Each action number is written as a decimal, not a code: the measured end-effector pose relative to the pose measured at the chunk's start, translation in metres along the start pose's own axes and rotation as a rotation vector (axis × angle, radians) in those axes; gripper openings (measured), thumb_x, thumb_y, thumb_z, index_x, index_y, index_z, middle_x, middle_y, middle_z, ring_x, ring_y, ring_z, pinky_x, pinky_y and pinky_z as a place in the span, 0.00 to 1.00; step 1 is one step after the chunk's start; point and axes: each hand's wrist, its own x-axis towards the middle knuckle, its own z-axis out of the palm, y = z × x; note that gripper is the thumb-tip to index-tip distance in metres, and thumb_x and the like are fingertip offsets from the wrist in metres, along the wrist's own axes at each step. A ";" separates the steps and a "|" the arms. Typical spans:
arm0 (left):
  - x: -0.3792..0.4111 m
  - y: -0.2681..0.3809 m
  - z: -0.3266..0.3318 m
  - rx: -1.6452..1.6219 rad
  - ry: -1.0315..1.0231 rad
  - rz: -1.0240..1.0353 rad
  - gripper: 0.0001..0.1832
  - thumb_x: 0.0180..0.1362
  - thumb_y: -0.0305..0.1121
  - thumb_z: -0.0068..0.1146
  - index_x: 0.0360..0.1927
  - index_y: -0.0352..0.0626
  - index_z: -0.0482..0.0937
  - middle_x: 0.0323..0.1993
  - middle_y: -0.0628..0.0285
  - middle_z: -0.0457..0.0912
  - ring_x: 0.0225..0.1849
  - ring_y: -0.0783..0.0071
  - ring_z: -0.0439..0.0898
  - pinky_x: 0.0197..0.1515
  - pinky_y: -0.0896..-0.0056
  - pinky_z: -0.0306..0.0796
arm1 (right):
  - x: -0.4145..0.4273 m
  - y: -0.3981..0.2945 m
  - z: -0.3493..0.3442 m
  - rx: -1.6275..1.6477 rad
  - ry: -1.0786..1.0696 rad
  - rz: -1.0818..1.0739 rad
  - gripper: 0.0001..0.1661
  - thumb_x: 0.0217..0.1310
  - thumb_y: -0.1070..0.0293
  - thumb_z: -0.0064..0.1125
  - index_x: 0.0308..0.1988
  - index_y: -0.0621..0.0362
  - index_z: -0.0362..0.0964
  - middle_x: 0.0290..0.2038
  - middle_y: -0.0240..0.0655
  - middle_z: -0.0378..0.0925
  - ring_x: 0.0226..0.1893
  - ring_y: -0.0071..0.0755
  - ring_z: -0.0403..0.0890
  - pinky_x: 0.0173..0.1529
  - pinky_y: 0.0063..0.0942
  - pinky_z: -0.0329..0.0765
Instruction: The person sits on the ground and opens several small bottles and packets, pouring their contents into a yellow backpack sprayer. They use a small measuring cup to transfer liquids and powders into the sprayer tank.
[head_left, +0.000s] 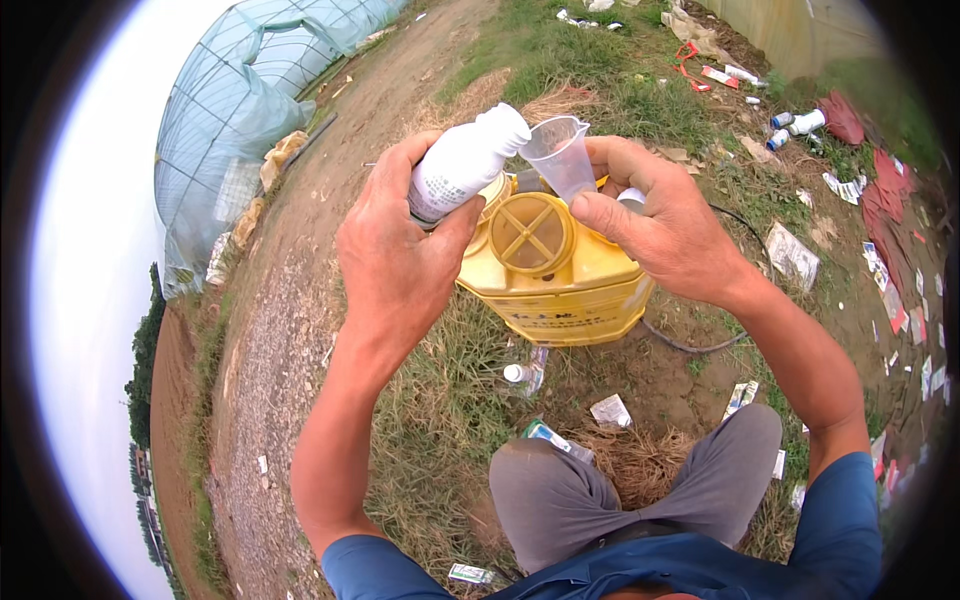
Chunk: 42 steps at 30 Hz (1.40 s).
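Observation:
My left hand (405, 255) grips a white plastic bottle (465, 161) that bears printing. The bottle is tilted, its uncapped mouth at the rim of a clear plastic measuring cup (562, 157). That cup is held between the thumb and fingers of my right hand (652, 210). A white cap (632, 198) also sits in the right hand, against the palm. Whether liquid runs between bottle and cup cannot be made out. Below both hands stands a yellow backpack sprayer tank (555, 300) with a round, cross-ribbed yellow lid (531, 234) on top.
A dark hose (697, 346) curves from the tank's right side. Another white-capped bottle (517, 373) lies on the grass near my knees. Discarded bottles (806, 122) and torn packets litter the right. A plastic-covered greenhouse (225, 112) stands beyond the dirt track (300, 300).

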 end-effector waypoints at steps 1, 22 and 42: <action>0.000 -0.001 0.000 0.011 0.003 0.011 0.31 0.60 0.29 0.80 0.66 0.43 0.82 0.57 0.50 0.91 0.58 0.46 0.91 0.58 0.52 0.83 | 0.000 0.001 0.000 -0.007 -0.004 0.002 0.31 0.80 0.59 0.67 0.70 0.69 0.76 0.59 0.46 0.89 0.57 0.37 0.87 0.65 0.39 0.80; 0.003 0.001 0.000 0.082 0.011 0.057 0.31 0.61 0.23 0.79 0.69 0.39 0.84 0.59 0.53 0.90 0.60 0.61 0.90 0.62 0.61 0.83 | -0.005 0.016 0.009 0.165 0.018 0.059 0.30 0.81 0.59 0.67 0.70 0.69 0.75 0.62 0.46 0.89 0.61 0.36 0.86 0.70 0.40 0.79; 0.006 0.001 0.001 0.099 0.037 0.093 0.31 0.60 0.25 0.79 0.68 0.40 0.85 0.59 0.53 0.91 0.58 0.59 0.91 0.62 0.59 0.82 | -0.005 0.017 0.006 0.184 0.006 0.071 0.31 0.81 0.60 0.67 0.71 0.69 0.75 0.62 0.46 0.89 0.62 0.37 0.86 0.71 0.41 0.78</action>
